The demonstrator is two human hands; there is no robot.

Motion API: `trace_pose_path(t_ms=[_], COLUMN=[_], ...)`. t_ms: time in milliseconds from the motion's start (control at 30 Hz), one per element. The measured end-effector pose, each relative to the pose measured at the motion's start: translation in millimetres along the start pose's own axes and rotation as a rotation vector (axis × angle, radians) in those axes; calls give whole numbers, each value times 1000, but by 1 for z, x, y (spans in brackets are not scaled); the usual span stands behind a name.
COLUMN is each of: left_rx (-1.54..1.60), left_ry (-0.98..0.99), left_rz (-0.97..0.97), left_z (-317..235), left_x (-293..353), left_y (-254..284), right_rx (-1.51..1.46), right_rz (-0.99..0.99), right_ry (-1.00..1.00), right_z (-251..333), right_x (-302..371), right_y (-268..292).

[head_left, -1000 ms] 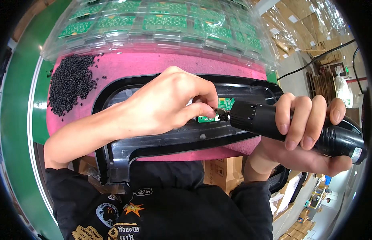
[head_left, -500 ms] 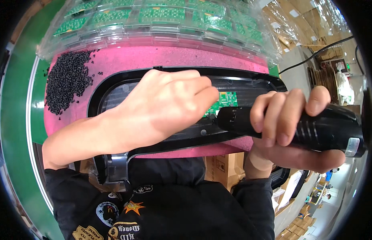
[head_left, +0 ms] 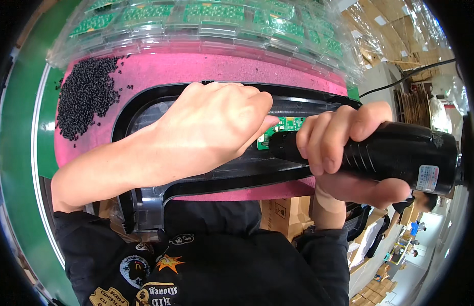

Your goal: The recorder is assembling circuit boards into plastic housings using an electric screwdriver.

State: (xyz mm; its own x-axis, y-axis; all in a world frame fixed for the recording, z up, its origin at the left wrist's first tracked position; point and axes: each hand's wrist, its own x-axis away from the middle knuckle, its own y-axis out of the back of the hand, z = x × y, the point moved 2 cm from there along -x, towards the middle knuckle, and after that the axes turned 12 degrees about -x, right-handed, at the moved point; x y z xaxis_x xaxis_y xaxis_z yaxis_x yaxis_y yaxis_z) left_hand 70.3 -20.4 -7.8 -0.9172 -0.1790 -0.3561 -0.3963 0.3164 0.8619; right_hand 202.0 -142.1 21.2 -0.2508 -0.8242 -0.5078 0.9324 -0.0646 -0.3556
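1. Bright light falls from above, paling the back of my left hand (head_left: 216, 122).
2. Shadow darkens the underside of my right hand (head_left: 344, 137).
3. White glare streaks the clear plastic trays (head_left: 206, 40).
4. Fisheye distortion bows the white line (head_left: 35, 143) at left; black rounds the corners.

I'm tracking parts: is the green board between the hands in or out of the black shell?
In: the green board lies within the black shell's rim, partly hidden by the black tool.

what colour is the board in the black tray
The board is green, seen in the head view.
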Motion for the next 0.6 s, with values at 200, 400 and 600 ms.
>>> trace_pose_path(t_ms=[200,400,600], left_rx=[17,-9,32], left_ry=[-7,-20,-4], left_rz=[34,70,80], left_z=[3,3,4], left_x=[2,4,4], left_y=[1,3,-1], right_rx=[62,77,93], right_rz=[-83,92,-84], right_ry=[-175,-260,-110], right_z=[0,0,-3], right_x=[-3,-7,-3], right_y=[-10,-8,-12])
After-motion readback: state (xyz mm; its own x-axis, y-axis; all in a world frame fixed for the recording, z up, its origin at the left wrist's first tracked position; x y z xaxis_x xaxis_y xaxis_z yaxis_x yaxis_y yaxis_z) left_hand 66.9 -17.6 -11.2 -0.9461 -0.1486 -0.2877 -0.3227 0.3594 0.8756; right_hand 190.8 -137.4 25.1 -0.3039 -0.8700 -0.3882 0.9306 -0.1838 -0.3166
